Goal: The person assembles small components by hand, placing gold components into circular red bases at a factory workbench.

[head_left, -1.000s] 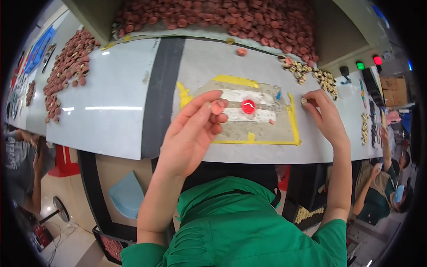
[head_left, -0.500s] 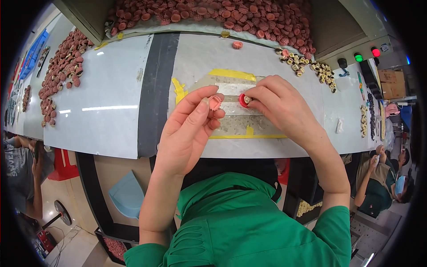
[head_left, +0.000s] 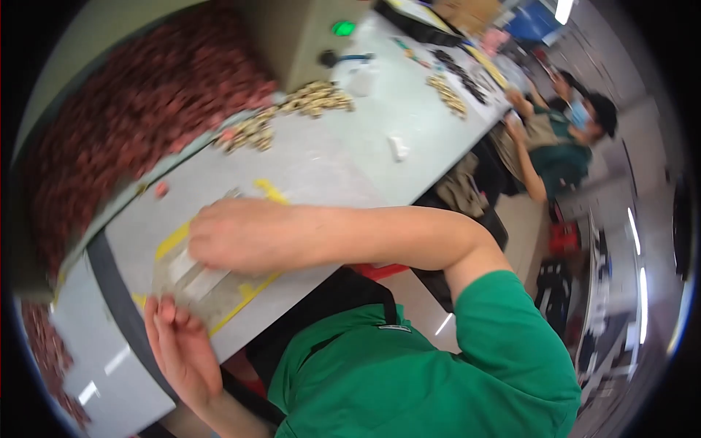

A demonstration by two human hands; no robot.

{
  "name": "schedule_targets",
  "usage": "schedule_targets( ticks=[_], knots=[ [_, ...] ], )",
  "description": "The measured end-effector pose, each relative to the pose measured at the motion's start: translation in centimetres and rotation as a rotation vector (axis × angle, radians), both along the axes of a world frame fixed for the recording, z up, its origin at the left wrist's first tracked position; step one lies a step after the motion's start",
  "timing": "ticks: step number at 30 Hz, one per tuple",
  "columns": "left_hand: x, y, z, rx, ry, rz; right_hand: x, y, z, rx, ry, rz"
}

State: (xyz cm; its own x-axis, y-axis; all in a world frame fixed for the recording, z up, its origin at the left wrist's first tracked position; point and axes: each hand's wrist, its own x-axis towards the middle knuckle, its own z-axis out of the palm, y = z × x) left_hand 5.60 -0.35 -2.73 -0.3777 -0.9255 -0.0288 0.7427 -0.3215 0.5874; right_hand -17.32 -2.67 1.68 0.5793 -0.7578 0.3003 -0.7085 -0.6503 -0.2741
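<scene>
Compared with half a second ago, the view has swung to the right, and the red disc and the pink ribbed cup then at the left fingertips no longer show. The right hand (head_left: 244, 237) now lies across the taped work pad (head_left: 219, 298), its fingers bent and directed leftward; whether they grip a piece cannot be told. The left hand (head_left: 182, 354), palm up beside the pad's near left corner, has loosely curled fingers; whether these hold the cup cannot be told. The disc's place on the pad is covered by the right hand. Counted: two hands, one pad, one loose pink cup (head_left: 161, 190) beyond it and one green lamp (head_left: 343, 28). The heaped pink cups (head_left: 146, 109) and cream-coloured pieces (head_left: 318, 98) are too blurred to count.
</scene>
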Motion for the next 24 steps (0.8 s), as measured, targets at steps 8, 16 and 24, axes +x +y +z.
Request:
schedule_targets(
  ticks=[8,16,24],
  knots=[
    [0.0,-1.7,-1.2,-0.062,-0.038,-0.067,0.5,0.3,0.0,-0.038,0.069,-0.106],
    [1.8,-1.6,-1.0,-0.057,-0.023,-0.019,3.2,0.1,-0.3,-0.097,0.112,-0.128],
    [-0.4,-0.4,0.1,-0.028,-0.007,0.000,1.0,1.1,0.2,-0.107,0.108,-0.060]
  ],
)
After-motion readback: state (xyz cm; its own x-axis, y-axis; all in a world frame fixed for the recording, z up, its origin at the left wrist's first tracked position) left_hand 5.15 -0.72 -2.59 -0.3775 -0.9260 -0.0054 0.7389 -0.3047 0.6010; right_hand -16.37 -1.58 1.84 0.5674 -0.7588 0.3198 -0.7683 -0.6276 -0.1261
